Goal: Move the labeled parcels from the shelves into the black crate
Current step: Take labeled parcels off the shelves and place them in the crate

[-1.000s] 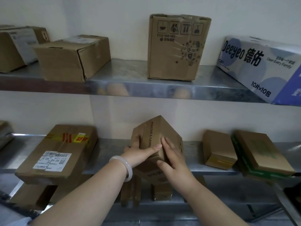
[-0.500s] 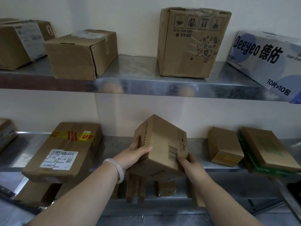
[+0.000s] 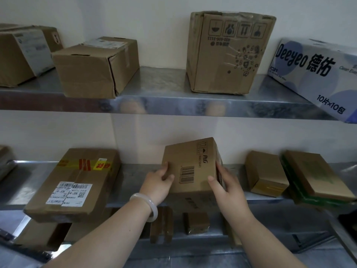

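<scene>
Dim, soft light; wide-angle edge distortion

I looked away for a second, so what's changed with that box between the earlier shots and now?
The P&G box has been turned from tilted, with one edge pointing up, to lying flatter with its barcode face toward the camera. The right hand slid from the front face to the right side. The left hand keeps gripping the left edge. The labelled parcel on the middle shelf has not moved.
</scene>
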`<control>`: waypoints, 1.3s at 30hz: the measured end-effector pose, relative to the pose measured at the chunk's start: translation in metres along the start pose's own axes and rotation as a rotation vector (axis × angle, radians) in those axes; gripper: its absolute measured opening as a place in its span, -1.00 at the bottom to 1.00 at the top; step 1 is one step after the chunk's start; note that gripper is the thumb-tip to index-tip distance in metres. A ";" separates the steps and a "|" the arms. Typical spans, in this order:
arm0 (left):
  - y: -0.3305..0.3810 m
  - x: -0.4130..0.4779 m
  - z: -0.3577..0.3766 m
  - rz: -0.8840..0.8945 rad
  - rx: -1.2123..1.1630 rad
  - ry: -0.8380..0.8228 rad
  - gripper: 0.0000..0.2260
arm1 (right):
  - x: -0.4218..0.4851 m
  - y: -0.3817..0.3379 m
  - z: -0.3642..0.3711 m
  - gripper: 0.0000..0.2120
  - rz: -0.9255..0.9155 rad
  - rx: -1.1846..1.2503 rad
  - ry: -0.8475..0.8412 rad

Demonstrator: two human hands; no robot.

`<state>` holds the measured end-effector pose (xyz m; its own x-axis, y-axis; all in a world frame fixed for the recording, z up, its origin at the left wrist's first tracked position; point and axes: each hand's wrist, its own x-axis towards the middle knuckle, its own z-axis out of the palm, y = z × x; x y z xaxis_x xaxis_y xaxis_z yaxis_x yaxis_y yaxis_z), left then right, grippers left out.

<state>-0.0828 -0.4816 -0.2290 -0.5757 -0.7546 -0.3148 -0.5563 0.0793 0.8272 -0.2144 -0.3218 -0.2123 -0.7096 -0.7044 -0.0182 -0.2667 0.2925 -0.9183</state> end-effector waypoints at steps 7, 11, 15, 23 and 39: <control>0.010 0.001 0.008 -0.078 0.089 -0.133 0.00 | -0.004 -0.001 0.009 -0.42 -0.064 -0.127 -0.066; 0.014 0.000 0.010 -0.061 0.095 -0.130 0.08 | -0.002 -0.003 0.013 -0.34 -0.105 -0.240 -0.108; 0.023 0.001 0.007 0.003 0.008 -0.112 0.09 | 0.000 -0.009 0.017 -0.47 -0.147 -0.192 -0.199; 0.014 0.000 -0.014 0.052 -0.304 -0.099 -0.53 | 0.008 0.009 0.013 -0.48 0.065 -0.109 -0.135; 0.015 0.008 0.026 0.203 -0.001 0.011 -0.38 | 0.029 0.029 -0.008 -0.40 -0.008 -0.246 -0.121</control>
<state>-0.1111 -0.4694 -0.2314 -0.6693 -0.7304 -0.1364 -0.4290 0.2299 0.8736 -0.2475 -0.3288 -0.2364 -0.6278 -0.7751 -0.0718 -0.4333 0.4246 -0.7950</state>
